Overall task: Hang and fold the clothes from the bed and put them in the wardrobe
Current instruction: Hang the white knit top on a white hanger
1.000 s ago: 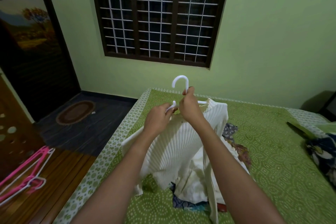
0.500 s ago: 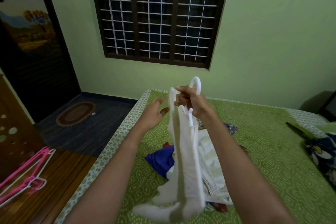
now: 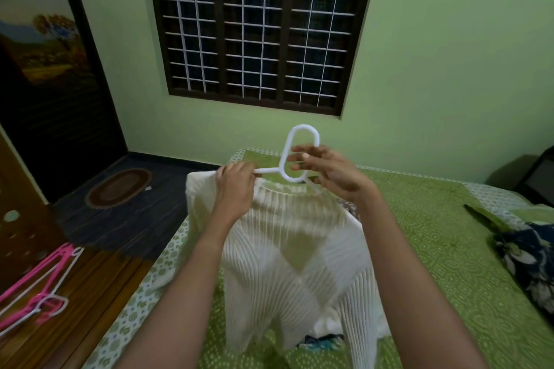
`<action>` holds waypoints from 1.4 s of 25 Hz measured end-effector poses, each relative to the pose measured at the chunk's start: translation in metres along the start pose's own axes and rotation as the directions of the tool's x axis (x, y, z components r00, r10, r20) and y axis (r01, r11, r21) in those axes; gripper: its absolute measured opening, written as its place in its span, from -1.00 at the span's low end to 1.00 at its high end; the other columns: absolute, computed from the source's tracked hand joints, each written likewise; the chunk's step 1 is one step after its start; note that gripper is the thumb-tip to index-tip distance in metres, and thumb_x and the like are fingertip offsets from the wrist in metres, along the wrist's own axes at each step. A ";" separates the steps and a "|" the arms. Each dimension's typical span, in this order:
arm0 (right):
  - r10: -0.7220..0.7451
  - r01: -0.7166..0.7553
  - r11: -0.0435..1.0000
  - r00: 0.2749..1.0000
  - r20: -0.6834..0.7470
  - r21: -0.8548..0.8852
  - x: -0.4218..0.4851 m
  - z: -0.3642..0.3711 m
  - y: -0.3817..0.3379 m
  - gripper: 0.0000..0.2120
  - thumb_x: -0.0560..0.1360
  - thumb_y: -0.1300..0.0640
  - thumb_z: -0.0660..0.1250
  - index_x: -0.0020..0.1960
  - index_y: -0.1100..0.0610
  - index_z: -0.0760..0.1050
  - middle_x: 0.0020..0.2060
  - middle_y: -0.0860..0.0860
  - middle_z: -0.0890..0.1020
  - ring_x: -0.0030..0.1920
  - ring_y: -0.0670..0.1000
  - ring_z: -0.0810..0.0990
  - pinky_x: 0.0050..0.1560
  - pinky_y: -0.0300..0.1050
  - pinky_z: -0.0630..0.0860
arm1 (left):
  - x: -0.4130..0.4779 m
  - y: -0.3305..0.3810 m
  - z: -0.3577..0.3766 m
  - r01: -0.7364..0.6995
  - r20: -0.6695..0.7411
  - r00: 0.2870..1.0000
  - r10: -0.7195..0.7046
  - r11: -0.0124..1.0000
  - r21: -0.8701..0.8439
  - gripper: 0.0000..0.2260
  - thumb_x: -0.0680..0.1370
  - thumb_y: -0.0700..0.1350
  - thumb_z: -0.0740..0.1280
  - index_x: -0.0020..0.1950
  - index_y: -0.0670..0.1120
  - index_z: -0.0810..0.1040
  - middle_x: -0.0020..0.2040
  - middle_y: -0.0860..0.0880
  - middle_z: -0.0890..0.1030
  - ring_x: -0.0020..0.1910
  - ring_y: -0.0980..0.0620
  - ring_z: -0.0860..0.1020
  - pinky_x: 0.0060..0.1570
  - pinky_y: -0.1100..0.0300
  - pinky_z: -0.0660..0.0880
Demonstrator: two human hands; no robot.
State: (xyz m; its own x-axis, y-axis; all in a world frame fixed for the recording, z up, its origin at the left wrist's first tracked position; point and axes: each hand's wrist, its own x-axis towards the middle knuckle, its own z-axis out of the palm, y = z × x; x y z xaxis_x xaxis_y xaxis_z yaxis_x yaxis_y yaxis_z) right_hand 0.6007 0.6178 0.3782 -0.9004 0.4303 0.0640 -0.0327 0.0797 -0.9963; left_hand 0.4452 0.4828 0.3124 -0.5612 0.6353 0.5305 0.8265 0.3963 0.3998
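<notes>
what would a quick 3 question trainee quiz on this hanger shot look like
1. True or false: the white ribbed top is on the white hanger.
2. Which hand holds the hook: A left, B right?
3. Fill in: spare hangers lie on the wooden ____.

Key:
1. True; its neckline sits over the bar.
2. B; the right hand has its grip on the hook, the left hand on the shoulder.
3. Surface, left of the bed.
</notes>
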 end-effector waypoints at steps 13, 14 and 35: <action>-0.153 -0.229 0.498 0.926 -0.344 -0.837 0.005 -0.017 0.059 -0.70 0.47 0.30 0.29 0.19 0.18 0.56 0.10 0.20 0.60 0.09 0.19 0.56 0.04 -0.11 0.43 | 0.004 -0.014 -0.010 0.483 0.283 0.873 -0.398 0.788 -0.381 -0.73 0.42 0.02 0.44 -0.27 -0.18 0.57 -0.43 -0.02 0.42 -0.32 -0.03 0.40 -0.14 0.11 0.31; -0.182 -0.224 0.501 0.917 -0.355 -0.836 0.005 -0.014 0.060 -0.73 0.46 0.33 0.26 0.12 0.22 0.60 0.03 0.24 0.63 0.04 0.21 0.57 0.01 -0.09 0.43 | 0.003 -0.014 -0.011 0.484 0.279 0.874 -0.397 0.763 -0.428 -0.67 0.40 0.08 0.44 -0.24 -0.21 0.59 -0.40 -0.03 0.46 -0.30 -0.01 0.41 -0.16 0.12 0.28; -0.154 -0.261 0.489 0.913 -0.377 -0.832 -0.016 -0.040 0.041 -0.82 0.46 0.31 0.35 0.04 0.21 0.63 -0.05 0.13 0.68 -0.06 0.08 0.63 0.01 -0.02 0.57 | -0.005 -0.026 -0.011 0.299 0.037 0.953 -0.301 0.912 -0.283 -0.67 0.49 0.20 0.30 -0.30 -0.03 0.49 -0.42 0.04 0.47 -0.11 -0.11 0.53 0.02 0.02 0.23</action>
State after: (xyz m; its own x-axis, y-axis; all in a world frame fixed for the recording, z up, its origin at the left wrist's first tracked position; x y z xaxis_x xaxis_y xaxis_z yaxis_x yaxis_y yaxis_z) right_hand 0.6312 0.6505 0.3387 -0.6537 0.7197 0.2341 0.5801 0.6751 -0.4558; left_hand 0.4263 0.4622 0.3078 -0.7819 0.5106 0.3576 0.5733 0.3638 0.7342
